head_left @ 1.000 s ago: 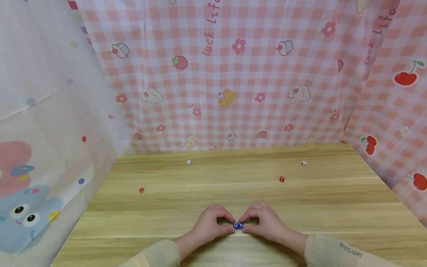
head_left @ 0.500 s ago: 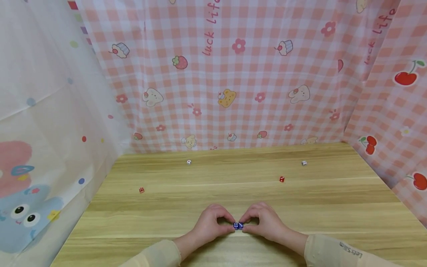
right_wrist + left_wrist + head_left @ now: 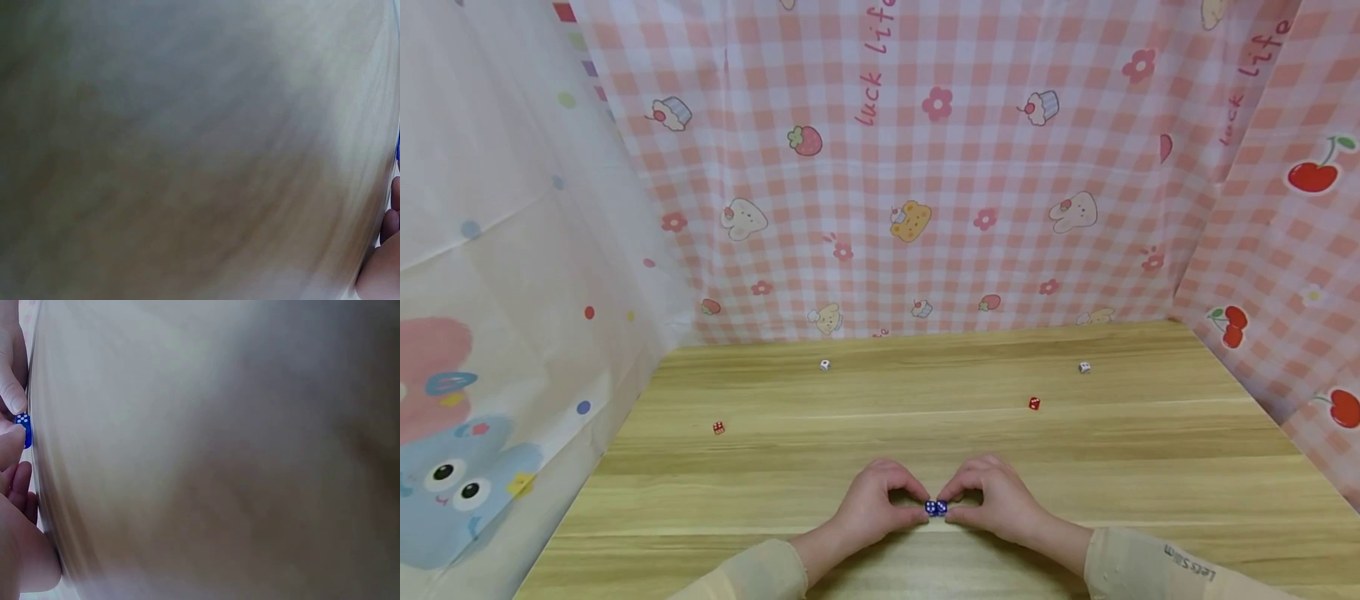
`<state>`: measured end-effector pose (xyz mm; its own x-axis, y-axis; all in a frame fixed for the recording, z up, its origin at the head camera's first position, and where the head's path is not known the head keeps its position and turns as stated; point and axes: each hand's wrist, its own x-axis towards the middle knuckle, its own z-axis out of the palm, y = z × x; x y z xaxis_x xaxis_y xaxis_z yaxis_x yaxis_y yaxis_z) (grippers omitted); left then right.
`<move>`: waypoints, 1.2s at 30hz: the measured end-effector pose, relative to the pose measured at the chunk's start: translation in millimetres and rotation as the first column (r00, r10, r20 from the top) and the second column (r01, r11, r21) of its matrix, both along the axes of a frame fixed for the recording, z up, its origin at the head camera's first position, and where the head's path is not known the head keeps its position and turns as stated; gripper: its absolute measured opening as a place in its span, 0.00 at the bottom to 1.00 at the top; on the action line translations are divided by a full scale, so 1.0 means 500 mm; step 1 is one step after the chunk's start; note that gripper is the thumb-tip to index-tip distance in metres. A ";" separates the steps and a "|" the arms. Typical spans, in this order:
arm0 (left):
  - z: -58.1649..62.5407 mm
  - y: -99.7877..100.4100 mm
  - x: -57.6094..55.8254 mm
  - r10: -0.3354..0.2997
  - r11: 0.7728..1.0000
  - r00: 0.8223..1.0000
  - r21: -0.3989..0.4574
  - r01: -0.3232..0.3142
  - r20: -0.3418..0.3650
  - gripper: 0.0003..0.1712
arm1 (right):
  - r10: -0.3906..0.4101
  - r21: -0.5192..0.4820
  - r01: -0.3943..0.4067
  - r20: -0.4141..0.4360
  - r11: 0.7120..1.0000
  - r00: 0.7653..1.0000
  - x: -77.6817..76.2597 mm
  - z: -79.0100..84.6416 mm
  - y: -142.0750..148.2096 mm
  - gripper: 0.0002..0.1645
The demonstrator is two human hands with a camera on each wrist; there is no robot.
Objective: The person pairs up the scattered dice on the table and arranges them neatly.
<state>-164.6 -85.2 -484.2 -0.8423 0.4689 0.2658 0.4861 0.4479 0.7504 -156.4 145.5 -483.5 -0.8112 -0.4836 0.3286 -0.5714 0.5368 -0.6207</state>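
Note:
Two blue dice with white pips sit side by side near the front middle of the table. My left hand [image 3: 877, 500] pinches the left blue die [image 3: 930, 507] between thumb and forefinger. From the other side, my right hand [image 3: 996, 498] holds the right blue die [image 3: 942, 507] in the same way. The two dice are right against each other in the head view. In the left wrist view a blue die [image 3: 24, 419] shows at the left edge, partly behind a fingertip. The right wrist view shows mostly blurred table, with a few fingers [image 3: 390, 225] at its right edge.
On the wooden table [image 3: 880, 433], a red die [image 3: 718, 427] lies at the left and another red die [image 3: 1034, 403] right of the middle. Farther back are a white die [image 3: 825, 365] and a second white die [image 3: 1084, 367]. Printed cloth [image 3: 865, 167] hangs behind and at both sides.
The small gap between the two blue dice has closed, and they now meet. Both hands have otherwise stayed in place.

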 end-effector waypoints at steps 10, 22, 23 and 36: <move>0.008 -0.017 -0.002 0.001 0.999 0.997 0.035 -0.004 0.075 0.13 | -0.013 0.008 0.013 0.000 1.000 1.000 0.000 -0.003 -0.001 0.10; 0.026 -0.097 -0.031 0.139 0.985 0.978 0.079 -0.153 0.153 0.16 | -0.016 0.019 0.016 0.009 1.000 1.000 0.000 -0.003 0.000 0.10; 0.028 -0.104 -0.033 0.155 0.982 0.975 0.084 -0.170 0.158 0.16 | -0.016 0.018 0.016 0.009 1.000 1.000 0.000 -0.004 0.001 0.09; 0.043 -0.212 -0.068 0.316 0.919 0.919 0.164 -0.358 0.236 0.18 | -0.022 0.026 0.021 0.022 0.999 1.000 0.001 0.000 0.000 0.09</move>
<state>-198.4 -191.1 -462.6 -0.9858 0.1023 0.1329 0.1625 0.3884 0.9071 -155.7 145.6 -483.7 -0.8288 -0.4739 0.2976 -0.5454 0.5650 -0.6191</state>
